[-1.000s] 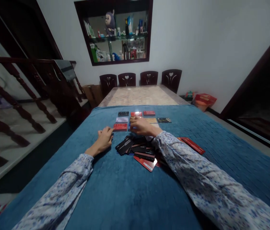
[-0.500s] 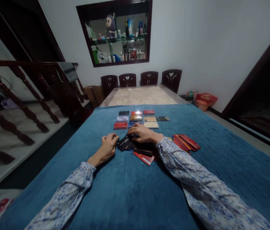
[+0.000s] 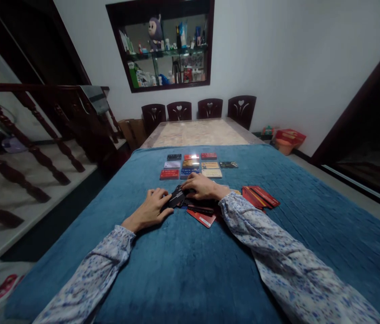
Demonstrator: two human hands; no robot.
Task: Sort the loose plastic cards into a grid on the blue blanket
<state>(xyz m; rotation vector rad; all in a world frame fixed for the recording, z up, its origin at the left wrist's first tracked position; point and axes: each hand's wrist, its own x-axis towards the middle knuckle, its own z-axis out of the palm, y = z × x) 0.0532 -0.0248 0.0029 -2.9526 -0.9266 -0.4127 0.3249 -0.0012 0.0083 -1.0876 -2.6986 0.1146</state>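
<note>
On the blue cloth lies a loose heap of cards, black and red. My right hand rests on the heap's far side, fingers bent over a black card. My left hand lies beside the heap, its fingertips touching the same black card's left edge. Beyond the hands, several cards sit in neat rows. A fan of red cards lies to the right of my right wrist.
The cloth covers the near part of a long marble-topped table with several dark chairs at its far end. A wooden stair railing runs along the left. A wall cabinet holds bottles and a plush toy.
My right hand drew back from the laid-out rows onto the card heap. My left hand slid right until it touched the black card. The view shifted slightly.
</note>
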